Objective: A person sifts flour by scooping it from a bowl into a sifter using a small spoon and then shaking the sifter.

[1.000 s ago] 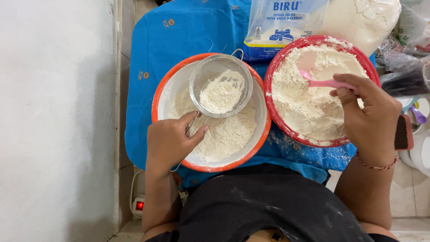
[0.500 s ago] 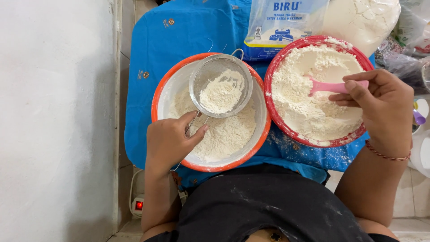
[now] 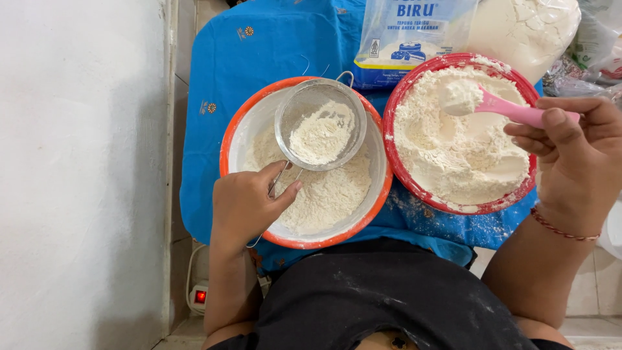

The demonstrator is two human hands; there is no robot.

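Note:
My left hand grips the wire handle of a round metal sieve that holds some flour, above an orange-rimmed white bowl with sifted flour in it. To the right stands a red bowl heaped with flour. My right hand holds a pink spoon by its handle, its scoop piled with flour and raised over the red bowl's far side.
Both bowls stand on a blue cloth. A flour packet and a clear bag of flour lie behind them. A white wall runs along the left; a power strip with a red switch lies below.
My right hand has drawn the pink spoon out of the flour and lifted it with a heaped scoop. The left hand and sieve have stayed put.

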